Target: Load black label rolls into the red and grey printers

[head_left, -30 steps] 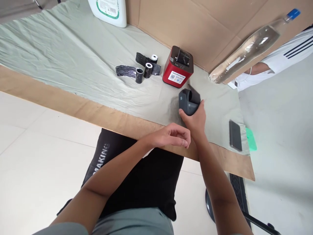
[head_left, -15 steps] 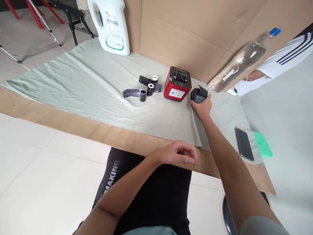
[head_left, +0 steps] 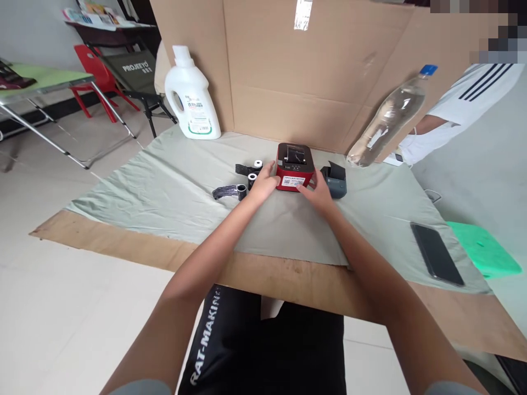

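A red and black label printer (head_left: 294,167) stands on the cloth-covered table, with a white sticker on its front. My left hand (head_left: 265,182) is closed against its left side, and my right hand (head_left: 319,191) grips its right side. Just right of it sits a small dark grey portable printer (head_left: 336,182) with a black strip sticking up from its top; no hand is on it now. Left of the red printer lie several small rolls of black strip (head_left: 241,191), partly unrolled, close to my left hand.
A white detergent jug (head_left: 193,99) stands at the back left before a cardboard panel (head_left: 288,71). A clear bottle with a blue cap (head_left: 391,118) leans at the back right, near a person's white sleeve (head_left: 477,104). A phone (head_left: 436,253) and a green stool (head_left: 483,249) are at right.
My right hand has let go of the small grey printer and moved left onto the red printer. My left hand has risen from the table's front edge to its other side. The view has tilted up.
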`<state>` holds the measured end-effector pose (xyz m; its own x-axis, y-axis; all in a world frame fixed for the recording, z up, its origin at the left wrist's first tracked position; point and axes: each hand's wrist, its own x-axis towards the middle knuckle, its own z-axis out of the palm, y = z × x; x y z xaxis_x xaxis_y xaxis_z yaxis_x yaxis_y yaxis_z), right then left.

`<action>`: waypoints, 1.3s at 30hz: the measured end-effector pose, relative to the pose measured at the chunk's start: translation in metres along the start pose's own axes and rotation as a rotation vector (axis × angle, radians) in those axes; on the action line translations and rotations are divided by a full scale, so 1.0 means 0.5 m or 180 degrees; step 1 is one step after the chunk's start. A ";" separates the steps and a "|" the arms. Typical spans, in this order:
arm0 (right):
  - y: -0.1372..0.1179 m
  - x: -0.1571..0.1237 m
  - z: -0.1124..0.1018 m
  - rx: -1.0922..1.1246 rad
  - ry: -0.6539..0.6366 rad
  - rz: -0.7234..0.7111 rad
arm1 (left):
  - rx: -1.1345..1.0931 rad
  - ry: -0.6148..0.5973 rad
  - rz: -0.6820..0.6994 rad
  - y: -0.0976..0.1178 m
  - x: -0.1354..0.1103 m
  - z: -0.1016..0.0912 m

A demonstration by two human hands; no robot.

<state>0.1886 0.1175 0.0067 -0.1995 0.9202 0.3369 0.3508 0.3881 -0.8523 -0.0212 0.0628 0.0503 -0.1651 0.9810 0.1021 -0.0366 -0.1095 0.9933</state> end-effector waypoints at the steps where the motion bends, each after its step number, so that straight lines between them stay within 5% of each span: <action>1: -0.005 0.007 0.014 0.0105 0.0005 0.0004 | 0.0021 0.0041 -0.0066 -0.019 0.027 0.012; 4: -0.017 0.018 0.038 0.0077 0.0178 0.0004 | -0.0217 -0.0204 0.0215 -0.060 0.055 0.039; 9: -0.039 -0.011 0.037 -0.0355 0.0435 -0.0056 | -0.0468 -0.0476 0.0330 -0.065 0.016 0.030; 17: -0.081 -0.203 -0.013 -0.0576 0.0595 -0.0338 | -0.0158 -0.1076 0.0524 -0.070 -0.153 -0.004; 22: -0.092 -0.265 -0.019 -0.0477 0.0574 -0.0211 | 0.0072 -0.0913 0.0436 -0.075 -0.227 0.004; 39: -0.063 -0.260 -0.028 -0.0229 0.0573 -0.0281 | 0.1091 -0.0340 0.1270 -0.070 -0.204 -0.007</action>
<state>0.2164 -0.0133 -0.0047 -0.0680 0.8744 0.4804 0.4048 0.4643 -0.7878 -0.0066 -0.0340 0.0049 0.0014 0.8866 0.4625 0.3353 -0.4362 0.8351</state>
